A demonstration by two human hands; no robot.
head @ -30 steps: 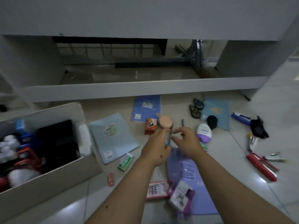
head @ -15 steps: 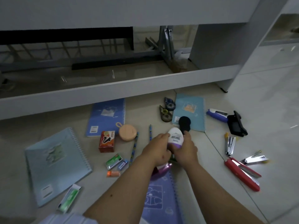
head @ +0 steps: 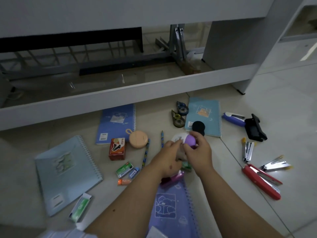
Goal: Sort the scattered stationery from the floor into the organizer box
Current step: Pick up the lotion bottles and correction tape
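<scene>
Held an oval case (head: 184,139) just above the floor (head: 274,109), in the middle of the scatter, between both hands. Curled the grip of the right hand (head: 199,153) round the purple end, and pinched the white end with the fingertips of the left hand (head: 169,162). Probably took it at both ends to twist or press the halves together before packing. That is a guess only, with the seam hidden behind the fingers. Saw no organizer box anywhere in view, so still had to carry the case to it.

Left plenty lying around:
- **Just beyond the case:** a black round thing (head: 198,126) on the near corner of a light blue notebook (head: 205,112), with two tape dispensers (head: 178,119) beside it toward the far edge of the floor.
- **To the left:** a short pencil (head: 162,138), a longer patterned pencil (head: 145,154), a peach round case (head: 139,139), a red box (head: 117,149) and a blue notebook (head: 116,122).
- **Nearer in:** small green (head: 124,169), blue (head: 133,172) and orange (head: 123,182) packets.
- **Off to the right, well apart:** a purple stapler (head: 233,118), a black clip (head: 255,128), a red stapler (head: 262,181) and a silver one (head: 274,165).

Found nothing blocking the lift itself. Half covered a pink stapler (head: 173,179) and a small green thing (head: 187,166) under the wrists, at the far edge of a purple notebook (head: 171,208). Judged both easy to knock when drawing the arms back.
</scene>
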